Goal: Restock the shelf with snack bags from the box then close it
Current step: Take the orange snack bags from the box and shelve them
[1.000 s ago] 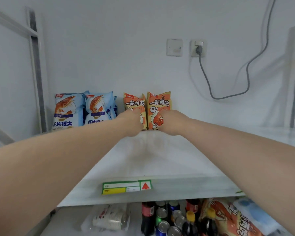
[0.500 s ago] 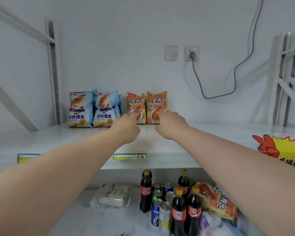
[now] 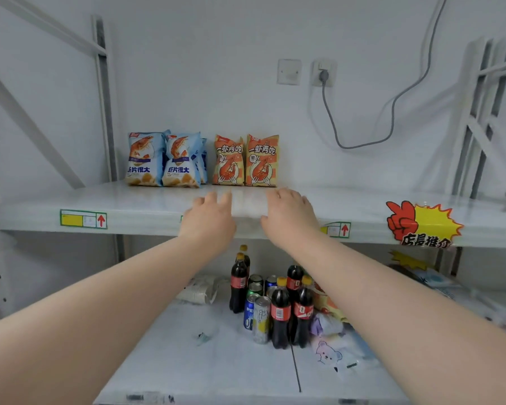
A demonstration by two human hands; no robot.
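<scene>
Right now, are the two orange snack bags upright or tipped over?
Upright: both orange snack bags stand on their bottom edges against the wall, fronts facing out.

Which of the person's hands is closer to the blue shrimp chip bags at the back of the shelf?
The left. The left hand lies open just right of and in front of the blue bags. The right hand sits farther right, in front of the orange bags. Neither touches any bag.
</scene>
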